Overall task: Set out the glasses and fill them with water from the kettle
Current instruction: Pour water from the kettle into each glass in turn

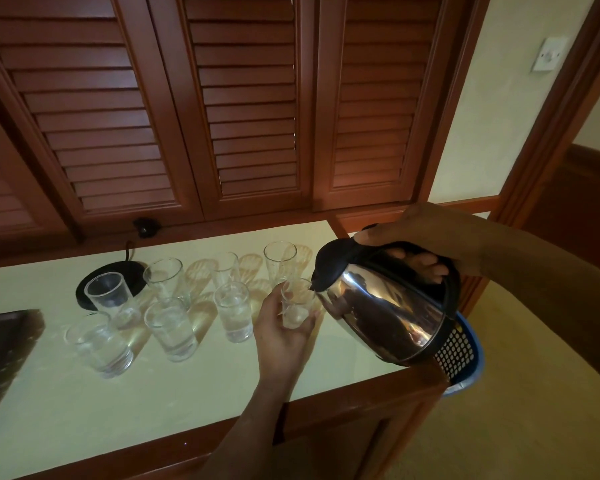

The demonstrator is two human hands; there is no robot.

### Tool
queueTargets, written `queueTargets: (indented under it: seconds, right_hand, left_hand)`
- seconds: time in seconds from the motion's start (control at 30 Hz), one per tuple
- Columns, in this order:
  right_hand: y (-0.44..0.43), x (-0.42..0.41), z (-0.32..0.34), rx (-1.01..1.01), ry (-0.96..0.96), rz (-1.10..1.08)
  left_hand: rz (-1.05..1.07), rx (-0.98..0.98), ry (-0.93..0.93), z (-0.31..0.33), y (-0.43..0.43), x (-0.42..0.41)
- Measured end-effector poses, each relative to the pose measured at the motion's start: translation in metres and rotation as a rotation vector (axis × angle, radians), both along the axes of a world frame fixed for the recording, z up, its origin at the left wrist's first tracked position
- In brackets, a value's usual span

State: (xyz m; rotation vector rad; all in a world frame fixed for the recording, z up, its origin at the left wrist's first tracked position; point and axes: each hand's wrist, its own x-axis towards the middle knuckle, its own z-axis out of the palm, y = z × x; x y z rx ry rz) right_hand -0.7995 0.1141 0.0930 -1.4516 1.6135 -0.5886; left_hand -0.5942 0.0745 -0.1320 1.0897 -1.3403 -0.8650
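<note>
1. Step in hand: filling; R hand grips the handle of the kettle at centre right, thumb on the black lid, fingers curled thru the handle; kettle is tipped toward frame left, spout right at the rim of the held glass
2. L hand, frame centre, grips the held glass round its lower part; can't tell if it stands on the counter or is lifted just off it; no clear stream shows, and the level inside is too hard to read
3. Front row, running left from the held glass: 3rd glass, 2nd glass, far-left glass; all 3 look to hold water, so I judge the front row is nearly done and this is its last glass
4. Back row: glass by the base, back glass 2, back glass 3, back glass 4; they look empty, tho the light is dim; roughly halfway thru, by my guess
5. Next move calls for: a slow tilt w/ the spout kept over the rim; L hand steadying the glass; level off before it brims, then set it down in line w/ the 3rd glass; back glass 4 sits just behind the spout, so the kettle needs to clear it
6. Other bits: black kettle base upper left of the glasses; dark tray at the left edge; blue basket below the kettle at right
</note>
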Motion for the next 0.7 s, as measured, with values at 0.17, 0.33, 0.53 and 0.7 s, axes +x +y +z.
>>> queueTargets:
  seconds: [0.17,0.33,0.53,0.7]
  right_hand:
    - [-0.0028,-0.0011,0.0003,-0.011,0.003,0.010]
    - [-0.0039,-0.0015,0.0000,-0.017,0.006,0.004]
    - [-0.0034,-0.0017,0.0008,-0.012,0.004,0.005]
    - [-0.0027,-0.0013,0.0021,-0.024,0.013,0.003]
  left_hand:
    - [0.013,0.013,0.012,0.0024,0.0011,-0.0005]
    - [0.020,0.010,-0.003,0.0052,0.0028,-0.0001]
    - [0.018,0.015,0.010,0.0018,0.0015,-0.0003]
    - [0.020,0.010,-0.004,0.0005,0.0009,-0.0001]
